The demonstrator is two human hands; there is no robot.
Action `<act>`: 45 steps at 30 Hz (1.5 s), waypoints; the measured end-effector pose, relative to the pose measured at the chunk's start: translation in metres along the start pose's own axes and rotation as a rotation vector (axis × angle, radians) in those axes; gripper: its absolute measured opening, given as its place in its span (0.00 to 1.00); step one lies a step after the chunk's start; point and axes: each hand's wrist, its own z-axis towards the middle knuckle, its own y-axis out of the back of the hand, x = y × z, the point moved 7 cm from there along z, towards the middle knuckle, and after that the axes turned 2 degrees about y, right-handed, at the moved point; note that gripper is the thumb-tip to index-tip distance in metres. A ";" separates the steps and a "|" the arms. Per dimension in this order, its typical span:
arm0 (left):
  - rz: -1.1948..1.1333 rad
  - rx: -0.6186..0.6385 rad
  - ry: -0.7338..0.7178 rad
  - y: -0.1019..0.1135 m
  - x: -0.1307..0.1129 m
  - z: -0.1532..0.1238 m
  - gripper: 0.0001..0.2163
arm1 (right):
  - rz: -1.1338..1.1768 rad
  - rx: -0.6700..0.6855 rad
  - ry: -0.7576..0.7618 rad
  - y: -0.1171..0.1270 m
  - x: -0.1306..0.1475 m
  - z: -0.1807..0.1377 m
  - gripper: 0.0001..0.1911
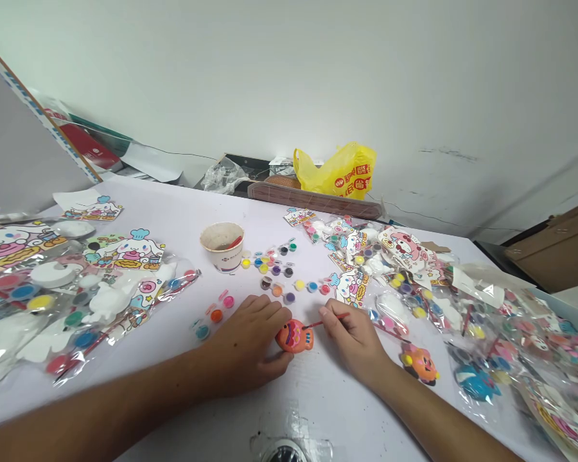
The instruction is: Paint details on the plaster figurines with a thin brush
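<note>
- Clasps an orange fish figure [297, 339] in the left hand [251, 339], between thumb and fingers.
- Pinches a red paintbrush [328, 320] in the right hand [355, 341], tip at the tail.
- Has paint pots [299, 284] and a paper cup [227, 256] beyond, on the white table [178, 208].

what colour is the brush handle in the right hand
The brush handle is red, best seen in the head view.

Bare forearms [139, 393], bare fingers [275, 316], small round mark [236, 345] on left hand [253, 337]
</note>
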 end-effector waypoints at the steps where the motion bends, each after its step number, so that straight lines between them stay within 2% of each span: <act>1: 0.000 -0.001 0.000 0.000 0.000 0.000 0.06 | 0.002 0.027 0.023 -0.002 0.002 0.000 0.22; 4: 0.000 -0.004 -0.002 0.000 0.000 0.000 0.05 | -0.007 0.060 0.053 -0.005 0.004 -0.001 0.22; 8: -0.006 -0.009 -0.002 0.000 0.001 -0.001 0.07 | 0.000 -0.004 0.002 0.000 -0.001 -0.001 0.22; 12: -0.006 -0.011 -0.008 0.000 0.000 0.000 0.06 | 0.007 0.046 0.017 -0.003 0.000 0.000 0.22; 18: 0.003 -0.010 -0.003 -0.001 0.001 0.000 0.07 | -0.046 -0.052 -0.062 0.004 -0.006 0.000 0.22; 22: 0.003 -0.009 -0.008 -0.001 0.001 -0.001 0.07 | -0.016 -0.004 -0.038 0.000 -0.004 0.001 0.22; 45: 0.001 0.003 0.003 0.000 0.001 0.001 0.06 | -0.051 -0.052 -0.040 0.004 -0.004 -0.001 0.22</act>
